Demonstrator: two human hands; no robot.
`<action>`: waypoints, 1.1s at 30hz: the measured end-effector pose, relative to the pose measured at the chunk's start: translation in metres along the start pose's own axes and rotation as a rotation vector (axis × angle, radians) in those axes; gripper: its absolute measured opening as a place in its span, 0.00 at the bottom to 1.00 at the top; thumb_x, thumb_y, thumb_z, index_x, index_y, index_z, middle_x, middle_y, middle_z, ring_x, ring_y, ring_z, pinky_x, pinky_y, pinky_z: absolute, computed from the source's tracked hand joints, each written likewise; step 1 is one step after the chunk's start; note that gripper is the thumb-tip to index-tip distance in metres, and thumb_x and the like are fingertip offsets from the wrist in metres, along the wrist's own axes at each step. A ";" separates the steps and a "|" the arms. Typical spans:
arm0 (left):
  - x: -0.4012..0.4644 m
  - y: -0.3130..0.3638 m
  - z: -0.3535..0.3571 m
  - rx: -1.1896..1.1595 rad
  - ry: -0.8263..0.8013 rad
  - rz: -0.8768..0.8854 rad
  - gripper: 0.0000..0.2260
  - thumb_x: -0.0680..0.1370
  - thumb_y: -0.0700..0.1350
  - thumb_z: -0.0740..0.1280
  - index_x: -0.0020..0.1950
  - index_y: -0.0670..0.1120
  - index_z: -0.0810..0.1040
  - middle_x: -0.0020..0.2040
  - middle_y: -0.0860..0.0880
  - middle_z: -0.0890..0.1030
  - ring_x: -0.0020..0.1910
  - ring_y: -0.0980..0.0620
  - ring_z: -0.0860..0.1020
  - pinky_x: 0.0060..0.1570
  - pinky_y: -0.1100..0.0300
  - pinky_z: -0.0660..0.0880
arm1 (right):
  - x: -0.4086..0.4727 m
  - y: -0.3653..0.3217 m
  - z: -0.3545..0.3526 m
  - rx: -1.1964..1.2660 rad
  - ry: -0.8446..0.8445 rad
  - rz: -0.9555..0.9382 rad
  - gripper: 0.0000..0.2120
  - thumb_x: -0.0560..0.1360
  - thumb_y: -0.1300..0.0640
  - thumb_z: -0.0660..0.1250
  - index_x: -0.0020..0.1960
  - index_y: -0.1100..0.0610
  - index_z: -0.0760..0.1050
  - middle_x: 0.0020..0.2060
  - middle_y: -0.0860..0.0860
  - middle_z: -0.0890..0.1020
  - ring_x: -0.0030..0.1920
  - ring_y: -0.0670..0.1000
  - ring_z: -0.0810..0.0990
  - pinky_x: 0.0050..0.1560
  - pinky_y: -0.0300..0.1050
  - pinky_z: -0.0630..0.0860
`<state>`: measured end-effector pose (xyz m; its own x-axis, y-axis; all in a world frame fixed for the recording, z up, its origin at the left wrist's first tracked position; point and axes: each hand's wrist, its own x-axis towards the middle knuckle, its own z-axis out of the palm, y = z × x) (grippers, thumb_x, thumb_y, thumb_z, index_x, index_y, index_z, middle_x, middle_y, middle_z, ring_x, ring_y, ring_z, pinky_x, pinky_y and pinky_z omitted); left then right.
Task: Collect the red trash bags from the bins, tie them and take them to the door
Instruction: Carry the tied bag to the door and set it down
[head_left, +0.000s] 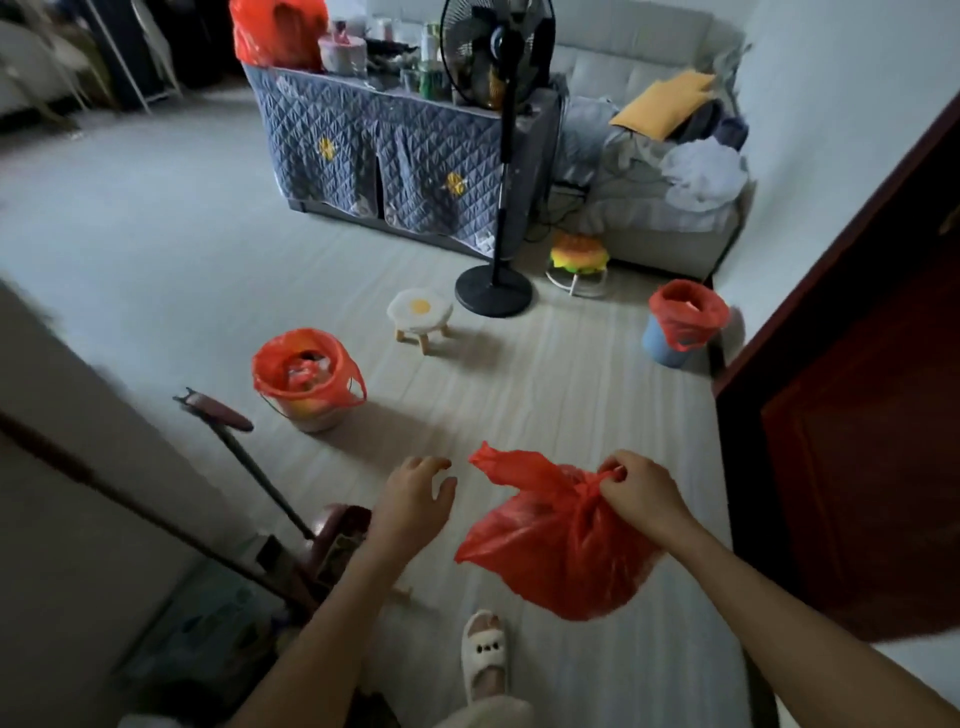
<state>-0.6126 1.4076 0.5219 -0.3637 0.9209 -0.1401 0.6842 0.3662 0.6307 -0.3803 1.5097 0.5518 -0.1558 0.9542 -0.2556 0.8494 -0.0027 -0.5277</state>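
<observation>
The person stands near the dark red door (852, 441), holding one full red bag (550, 551) in the air above the pale floor (156, 249); the right hand (641, 491) is pinched tight on the gathered neck of the bag, carrying its weight; the left hand (413, 499) is free, fingers spread and curled, just beside the loose handle (498, 462) that sticks out to the left but not touching it; this looks like the tying step, with one handle gripped and the other not yet caught; the next move calls for the left hand to take that loose handle and cross it over the one in the right hand, pulling a knot snug; two more red bags sit in their bins, one in the pale bin (309, 376) just ahead on the left, one in the blue bin (680, 322) beside the door; a fan (493, 291) and a small stool (420, 317) stand between them, so those are still to collect.
</observation>
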 end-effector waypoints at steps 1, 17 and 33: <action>0.043 0.006 -0.005 0.015 -0.006 0.010 0.14 0.77 0.47 0.63 0.61 0.44 0.75 0.59 0.43 0.77 0.58 0.44 0.75 0.58 0.50 0.72 | 0.039 -0.013 -0.003 0.005 -0.006 -0.001 0.08 0.70 0.59 0.63 0.46 0.54 0.79 0.47 0.54 0.83 0.48 0.55 0.79 0.48 0.44 0.73; 0.557 0.016 -0.127 0.085 0.115 -0.117 0.15 0.79 0.48 0.59 0.64 0.48 0.72 0.63 0.45 0.74 0.62 0.45 0.72 0.62 0.47 0.69 | 0.546 -0.278 -0.008 0.029 -0.157 -0.214 0.09 0.71 0.61 0.63 0.49 0.57 0.78 0.48 0.57 0.83 0.51 0.58 0.79 0.52 0.48 0.74; 0.953 -0.222 -0.386 0.252 0.345 -0.399 0.17 0.79 0.50 0.58 0.67 0.51 0.68 0.67 0.50 0.71 0.66 0.49 0.68 0.63 0.54 0.64 | 0.949 -0.713 0.177 -0.212 -0.333 -0.560 0.11 0.71 0.58 0.61 0.52 0.54 0.77 0.52 0.55 0.81 0.53 0.58 0.78 0.50 0.46 0.73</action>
<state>-1.3557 2.1526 0.5427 -0.7800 0.6241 -0.0461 0.5660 0.7350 0.3735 -1.2227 2.3647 0.5419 -0.7181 0.6519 -0.2437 0.6709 0.5554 -0.4914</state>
